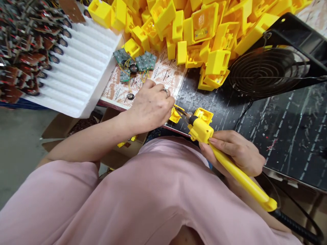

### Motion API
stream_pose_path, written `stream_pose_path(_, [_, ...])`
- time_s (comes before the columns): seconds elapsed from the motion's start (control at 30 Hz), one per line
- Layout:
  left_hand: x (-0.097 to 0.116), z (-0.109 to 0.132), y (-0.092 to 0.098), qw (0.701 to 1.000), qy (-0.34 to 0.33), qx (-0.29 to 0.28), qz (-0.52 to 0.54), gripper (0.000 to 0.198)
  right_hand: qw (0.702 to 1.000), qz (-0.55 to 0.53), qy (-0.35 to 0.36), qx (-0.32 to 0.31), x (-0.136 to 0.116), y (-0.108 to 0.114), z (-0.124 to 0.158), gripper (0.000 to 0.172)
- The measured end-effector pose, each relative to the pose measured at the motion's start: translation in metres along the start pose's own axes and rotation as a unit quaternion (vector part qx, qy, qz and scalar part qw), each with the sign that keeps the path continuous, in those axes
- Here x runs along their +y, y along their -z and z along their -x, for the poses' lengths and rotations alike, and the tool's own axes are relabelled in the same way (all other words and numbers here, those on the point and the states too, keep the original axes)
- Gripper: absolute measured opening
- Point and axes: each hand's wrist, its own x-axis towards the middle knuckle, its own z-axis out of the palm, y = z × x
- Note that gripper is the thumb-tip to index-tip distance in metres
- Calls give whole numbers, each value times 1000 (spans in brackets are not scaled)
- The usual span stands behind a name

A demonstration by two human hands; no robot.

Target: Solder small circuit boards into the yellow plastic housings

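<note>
My right hand [233,149] is wrapped round the yellow handle of a soldering iron [237,173], its tip pointing left. That tip reaches a small yellow plastic case [175,115] at the table's front edge. My left hand [154,107], a ring on one finger, is closed at the left side of this case. Its fingertips are mostly hidden behind the hand. Just right of the tip lies another small yellow case [203,115], open side up. Beyond my left hand are green circuit boards [145,61] with thin yellow wires, and a small round black part [130,96].
A large heap of yellow plastic housings [204,23] covers the back of the table. At right stands a black fan [268,71] with a wire guard. A ridged white foam tray [76,68] at left bears many brown boards [30,58]. A black cable [293,224] trails from the iron.
</note>
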Motion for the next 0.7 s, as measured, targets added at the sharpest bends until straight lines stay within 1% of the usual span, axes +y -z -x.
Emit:
stream_pose_path(0.07, [1, 0, 0, 1000, -4, -2, -12, 24, 1000, 7, 20, -4, 2, -1, -3, 26])
stream_pose_path(0.13, [2, -1, 2, 999, -14, -5, -42, 22, 999, 19, 31, -22, 2, 0, -5, 26])
stream_pose_path(0.2, [3, -2, 4, 996, -27, -15, -80, 23, 999, 27, 27, -39, 1, 3, -7, 24])
stream_pose_path(0.27, [3, -3, 6, 994, -33, -29, -105, 23, 999, 22, 8, -38, -1, 8, -8, 21])
stream_pose_path(0.33, [3, -4, 8, 993, -33, -46, -104, 24, 1000, 22, -10, -19, -3, 15, -8, 20])
stream_pose_path(0.4, [3, -5, 9, 994, -26, -63, -87, 24, 998, 41, -36, -18, -3, 20, -9, 22])
stream_pose_path(0.5, [2, -6, 10, 996, -13, -68, -52, 23, 998, 47, -32, -17, 1, 22, -6, 27])
stream_pose_path(0.57, [1, -6, 11, 997, -6, -65, -43, 22, 999, 28, -16, 6, 6, 21, 1, 26])
stream_pose_path(0.6, [2, -6, 11, 996, -7, -69, -49, 23, 999, 21, -22, 25, 7, 21, 6, 28])
stream_pose_path(0.67, [4, -7, 12, 994, -12, -80, -77, 26, 996, 30, -59, 64, 10, 21, 15, 40])
stream_pose_path(0.7, [5, -7, 12, 992, -15, -84, -93, 28, 993, 48, -86, 69, 10, 21, 18, 47])
